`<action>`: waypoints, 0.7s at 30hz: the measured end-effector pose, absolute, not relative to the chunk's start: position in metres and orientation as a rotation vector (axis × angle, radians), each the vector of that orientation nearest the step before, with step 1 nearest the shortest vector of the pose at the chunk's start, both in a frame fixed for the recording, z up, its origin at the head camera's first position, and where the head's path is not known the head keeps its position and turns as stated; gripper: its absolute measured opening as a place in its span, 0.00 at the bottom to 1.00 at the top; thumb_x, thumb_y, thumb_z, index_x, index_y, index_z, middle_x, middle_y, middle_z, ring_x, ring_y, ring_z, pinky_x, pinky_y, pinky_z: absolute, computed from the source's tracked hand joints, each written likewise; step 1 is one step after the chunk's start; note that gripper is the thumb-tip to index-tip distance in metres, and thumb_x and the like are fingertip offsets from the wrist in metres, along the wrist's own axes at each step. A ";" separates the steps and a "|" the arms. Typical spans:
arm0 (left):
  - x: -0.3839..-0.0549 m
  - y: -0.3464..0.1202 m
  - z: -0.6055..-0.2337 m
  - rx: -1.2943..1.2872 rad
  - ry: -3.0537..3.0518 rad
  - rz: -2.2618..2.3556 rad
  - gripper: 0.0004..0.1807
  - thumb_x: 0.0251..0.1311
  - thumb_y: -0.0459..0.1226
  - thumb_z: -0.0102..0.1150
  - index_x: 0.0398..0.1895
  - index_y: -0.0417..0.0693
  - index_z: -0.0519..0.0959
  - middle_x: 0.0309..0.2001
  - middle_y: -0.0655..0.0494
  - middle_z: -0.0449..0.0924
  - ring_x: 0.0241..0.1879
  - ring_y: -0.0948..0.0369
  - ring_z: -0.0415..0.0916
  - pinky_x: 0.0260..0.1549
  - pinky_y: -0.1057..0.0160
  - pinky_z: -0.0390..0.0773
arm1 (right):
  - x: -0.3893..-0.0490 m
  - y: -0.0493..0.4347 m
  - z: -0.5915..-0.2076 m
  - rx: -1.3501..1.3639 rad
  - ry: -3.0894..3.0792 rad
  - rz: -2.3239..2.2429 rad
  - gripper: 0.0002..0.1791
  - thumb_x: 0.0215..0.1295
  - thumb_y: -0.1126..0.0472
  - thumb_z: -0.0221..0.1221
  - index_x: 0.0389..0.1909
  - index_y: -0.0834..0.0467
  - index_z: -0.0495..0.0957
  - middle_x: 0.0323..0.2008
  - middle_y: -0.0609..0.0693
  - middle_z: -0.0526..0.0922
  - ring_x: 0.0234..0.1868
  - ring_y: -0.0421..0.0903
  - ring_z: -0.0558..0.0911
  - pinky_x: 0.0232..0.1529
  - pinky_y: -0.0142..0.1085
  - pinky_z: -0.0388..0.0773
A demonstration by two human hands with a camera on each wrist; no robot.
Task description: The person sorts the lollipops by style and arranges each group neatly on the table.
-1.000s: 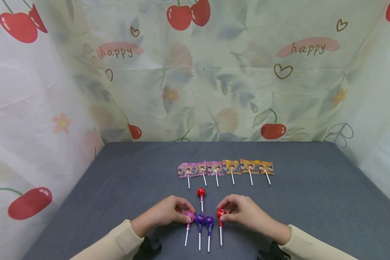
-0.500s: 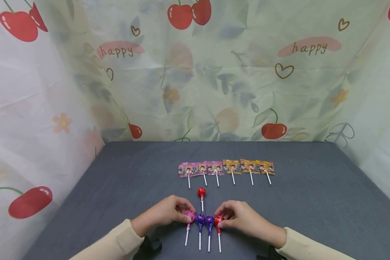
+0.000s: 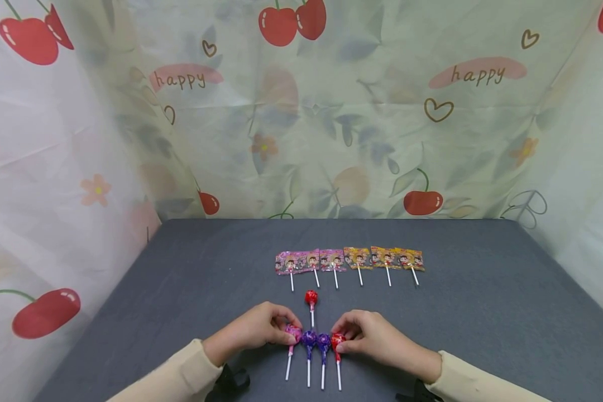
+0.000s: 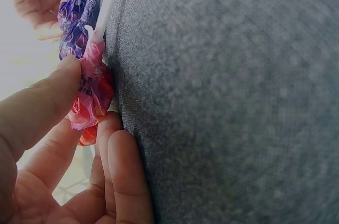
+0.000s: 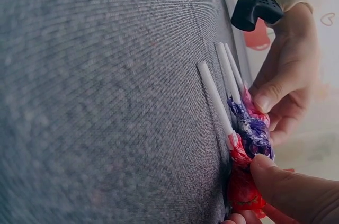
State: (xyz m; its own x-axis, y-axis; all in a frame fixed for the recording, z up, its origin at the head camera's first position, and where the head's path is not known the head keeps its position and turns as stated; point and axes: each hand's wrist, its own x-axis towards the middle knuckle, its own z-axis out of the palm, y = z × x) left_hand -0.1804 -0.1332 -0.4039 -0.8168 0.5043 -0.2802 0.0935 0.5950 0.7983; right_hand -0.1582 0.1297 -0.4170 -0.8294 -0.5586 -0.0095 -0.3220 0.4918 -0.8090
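My left hand (image 3: 267,325) pinches the wrapped head of a pink lollipop (image 3: 293,334) at the left end of a short row. On the other end, my right hand (image 3: 369,333) grips a red lollipop (image 3: 337,340) by its head. Between them lie two purple lollipops, one left (image 3: 309,339) and one right (image 3: 324,341), sticks toward me. The left wrist view shows thumb and fingers around the pink wrapper (image 4: 94,89). In the right wrist view, my thumb presses the red wrapper (image 5: 242,187). Another red lollipop (image 3: 311,297) lies just beyond the row.
Farther back on the dark grey table (image 3: 206,268), several flat-packed lollipops lie in a line, pink packets (image 3: 291,263) on the left and orange packets (image 3: 384,257) on the right. A printed curtain (image 3: 311,111) hangs behind the table and at both sides.
My right hand has moved slightly left and toward me, bringing the red lollipop up beside the right purple one. In the last half second little differs. The left hand has stayed in place.
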 end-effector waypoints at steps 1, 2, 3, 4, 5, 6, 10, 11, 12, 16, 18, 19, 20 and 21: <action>-0.180 -0.133 -0.404 0.475 2.339 1.130 0.09 0.53 0.37 0.71 0.38 0.50 0.84 0.22 0.60 0.73 0.21 0.65 0.65 0.20 0.67 0.63 | -0.158 0.130 -0.417 -0.746 2.467 -1.252 0.11 0.54 0.60 0.70 0.37 0.58 0.82 0.30 0.45 0.83 0.29 0.31 0.78 0.30 0.27 0.76; -0.180 -0.133 -0.404 0.476 2.339 1.130 0.09 0.53 0.37 0.71 0.39 0.50 0.84 0.21 0.60 0.73 0.21 0.65 0.65 0.20 0.67 0.63 | -0.158 0.130 -0.417 -0.745 2.467 -1.250 0.11 0.54 0.60 0.70 0.37 0.58 0.82 0.30 0.45 0.83 0.30 0.32 0.78 0.30 0.27 0.76; -0.181 -0.133 -0.404 0.478 2.339 1.130 0.09 0.53 0.37 0.71 0.39 0.50 0.84 0.21 0.60 0.73 0.21 0.65 0.65 0.20 0.67 0.63 | -0.158 0.130 -0.417 -0.742 2.466 -1.248 0.11 0.54 0.60 0.70 0.37 0.58 0.82 0.30 0.45 0.83 0.30 0.32 0.78 0.30 0.27 0.76; -0.181 -0.134 -0.404 0.478 2.338 1.131 0.09 0.53 0.37 0.71 0.39 0.50 0.84 0.21 0.60 0.73 0.21 0.65 0.65 0.20 0.67 0.63 | -0.159 0.130 -0.417 -0.739 2.465 -1.246 0.11 0.54 0.60 0.70 0.37 0.58 0.82 0.30 0.45 0.83 0.30 0.32 0.78 0.30 0.27 0.76; -0.181 -0.134 -0.404 0.479 2.337 1.132 0.09 0.53 0.37 0.71 0.39 0.50 0.84 0.21 0.60 0.73 0.21 0.65 0.65 0.20 0.67 0.63 | -0.159 0.130 -0.417 -0.736 2.464 -1.245 0.11 0.54 0.60 0.70 0.37 0.58 0.82 0.30 0.45 0.83 0.30 0.32 0.78 0.30 0.27 0.75; -0.180 -0.134 -0.404 0.481 2.335 1.133 0.09 0.53 0.37 0.71 0.39 0.50 0.84 0.21 0.60 0.73 0.21 0.65 0.65 0.20 0.67 0.63 | -0.158 0.130 -0.417 -0.734 2.462 -1.243 0.11 0.54 0.60 0.70 0.37 0.58 0.82 0.30 0.45 0.83 0.30 0.32 0.78 0.30 0.27 0.75; -0.180 -0.134 -0.403 0.490 2.335 1.137 0.09 0.53 0.37 0.71 0.38 0.49 0.84 0.21 0.60 0.73 0.21 0.65 0.65 0.20 0.68 0.63 | -0.159 0.130 -0.416 -0.721 2.453 -1.237 0.12 0.55 0.60 0.70 0.38 0.58 0.82 0.31 0.45 0.83 0.30 0.33 0.79 0.30 0.27 0.75; -0.180 -0.134 -0.403 0.490 2.337 1.137 0.09 0.53 0.37 0.71 0.38 0.49 0.84 0.21 0.60 0.73 0.21 0.65 0.66 0.20 0.68 0.63 | -0.159 0.130 -0.416 -0.717 2.450 -1.237 0.12 0.55 0.60 0.70 0.39 0.58 0.82 0.32 0.45 0.84 0.31 0.33 0.79 0.31 0.27 0.76; -0.180 -0.134 -0.403 0.493 2.339 1.136 0.09 0.53 0.37 0.71 0.38 0.50 0.84 0.21 0.60 0.73 0.21 0.65 0.66 0.19 0.68 0.63 | -0.159 0.130 -0.416 -0.716 2.448 -1.237 0.12 0.55 0.60 0.70 0.39 0.58 0.82 0.32 0.45 0.84 0.31 0.33 0.79 0.31 0.27 0.76; -0.180 -0.134 -0.403 0.496 2.341 1.133 0.09 0.54 0.37 0.71 0.38 0.50 0.85 0.21 0.60 0.74 0.21 0.65 0.66 0.19 0.68 0.63 | -0.159 0.130 -0.416 -0.717 2.443 -1.237 0.14 0.54 0.60 0.70 0.41 0.59 0.82 0.34 0.46 0.84 0.32 0.34 0.80 0.31 0.27 0.76; -0.180 -0.134 -0.403 0.501 2.340 1.134 0.09 0.54 0.37 0.71 0.39 0.50 0.85 0.21 0.60 0.74 0.21 0.65 0.66 0.19 0.68 0.63 | -0.159 0.131 -0.416 -0.724 2.442 -1.235 0.14 0.54 0.60 0.71 0.41 0.59 0.82 0.34 0.46 0.84 0.32 0.34 0.80 0.32 0.27 0.76; -0.180 -0.134 -0.403 0.502 2.338 1.136 0.09 0.54 0.37 0.71 0.39 0.50 0.85 0.21 0.60 0.73 0.21 0.65 0.66 0.19 0.68 0.63 | -0.160 0.131 -0.415 -0.722 2.441 -1.230 0.15 0.54 0.60 0.71 0.42 0.59 0.82 0.34 0.46 0.84 0.32 0.34 0.80 0.32 0.28 0.77; -0.180 -0.134 -0.403 0.503 2.337 1.138 0.09 0.54 0.37 0.71 0.39 0.50 0.84 0.21 0.60 0.73 0.21 0.65 0.66 0.19 0.68 0.63 | -0.160 0.131 -0.415 -0.720 2.440 -1.224 0.15 0.54 0.60 0.71 0.42 0.59 0.82 0.35 0.46 0.84 0.33 0.34 0.80 0.33 0.28 0.77; -0.180 -0.134 -0.403 0.503 2.334 1.139 0.09 0.54 0.37 0.71 0.39 0.49 0.84 0.21 0.60 0.73 0.21 0.65 0.66 0.19 0.68 0.63 | -0.161 0.131 -0.414 -0.716 2.437 -1.221 0.15 0.54 0.60 0.70 0.42 0.59 0.82 0.36 0.46 0.84 0.33 0.35 0.80 0.33 0.28 0.77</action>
State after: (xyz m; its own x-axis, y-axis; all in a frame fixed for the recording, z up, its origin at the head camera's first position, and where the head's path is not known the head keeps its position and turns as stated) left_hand -0.1802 -0.1343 -0.4029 -0.8117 0.5200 -0.2660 0.1103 0.5837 0.8044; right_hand -0.1606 0.1314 -0.4142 -0.8225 -0.5656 -0.0604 -0.2904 0.5088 -0.8104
